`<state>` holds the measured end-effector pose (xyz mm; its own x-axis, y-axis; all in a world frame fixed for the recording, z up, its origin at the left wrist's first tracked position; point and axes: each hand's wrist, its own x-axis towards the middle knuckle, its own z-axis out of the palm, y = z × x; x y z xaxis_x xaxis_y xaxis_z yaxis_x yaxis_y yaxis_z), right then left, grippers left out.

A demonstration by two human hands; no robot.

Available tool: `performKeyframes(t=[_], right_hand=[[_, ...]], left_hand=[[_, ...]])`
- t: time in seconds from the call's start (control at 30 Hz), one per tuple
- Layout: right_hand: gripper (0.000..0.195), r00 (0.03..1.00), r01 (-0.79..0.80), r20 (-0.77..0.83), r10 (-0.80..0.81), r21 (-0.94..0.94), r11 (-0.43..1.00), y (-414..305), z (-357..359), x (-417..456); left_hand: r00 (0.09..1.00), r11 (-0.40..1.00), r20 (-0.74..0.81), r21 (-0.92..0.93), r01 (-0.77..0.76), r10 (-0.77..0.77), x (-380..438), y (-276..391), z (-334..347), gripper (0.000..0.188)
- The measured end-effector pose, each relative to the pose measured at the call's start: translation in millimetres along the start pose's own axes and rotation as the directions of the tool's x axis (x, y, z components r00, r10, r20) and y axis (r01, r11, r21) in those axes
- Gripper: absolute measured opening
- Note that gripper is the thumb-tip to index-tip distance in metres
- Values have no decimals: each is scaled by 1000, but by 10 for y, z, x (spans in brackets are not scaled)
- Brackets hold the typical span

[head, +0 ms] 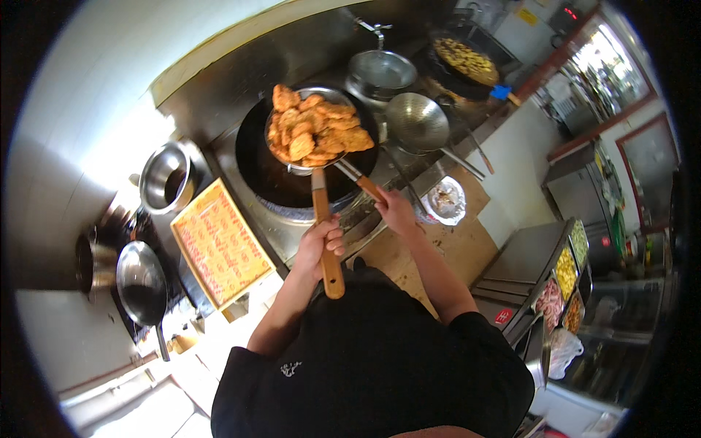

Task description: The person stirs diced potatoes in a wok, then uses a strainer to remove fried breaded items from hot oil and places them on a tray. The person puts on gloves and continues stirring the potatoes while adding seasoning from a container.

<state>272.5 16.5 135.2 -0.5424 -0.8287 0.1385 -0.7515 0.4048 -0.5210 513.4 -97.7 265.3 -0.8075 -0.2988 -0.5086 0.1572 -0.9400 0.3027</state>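
Note:
My left hand (319, 246) grips the flat wooden handle (332, 276) of a round metal strainer. In my right hand (397, 211) is the wood-and-metal handle (368, 185) of a second utensil, whose head is mostly hidden at the strainer. Golden-brown fried pieces (315, 131) are heaped in the strainer, above the rim of a large dark wok (249, 145). Dark liquid appears to lie in the wok's bottom.
An orange-patterned tray (222, 249) and a steel bowl (147, 183) are at left, near a long-handled pan (139, 284). A perforated skimmer (419, 121) rests right of the wok. Behind it are a water-filled pan (383, 71) and a pan of browned pieces (465, 59). A lined bucket (459, 203) stands below.

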Motion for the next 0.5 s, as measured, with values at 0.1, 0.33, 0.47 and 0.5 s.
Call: performKeyframes(t=[0.1,0.33,0.47,0.5], right_hand=[[52,1000,9,-8,-9,5,1000,6,25,19],[52,999,28,-20,-28,-39,999,-2,74,34],[54,999,42,1,-42,-14,999,62,74,46],[54,999,48,1,-48,-7,999,66,77,48]], left_hand=[[1000,1000,-14,5,-16,16,-43,7,57,14],[999,1000,16,0,-28,28,-37,7,-19,13],[1000,1000,21,4,-21,21,-25,11,-14,15],[1000,1000,17,7,-22,21,-26,11,-8,15]])
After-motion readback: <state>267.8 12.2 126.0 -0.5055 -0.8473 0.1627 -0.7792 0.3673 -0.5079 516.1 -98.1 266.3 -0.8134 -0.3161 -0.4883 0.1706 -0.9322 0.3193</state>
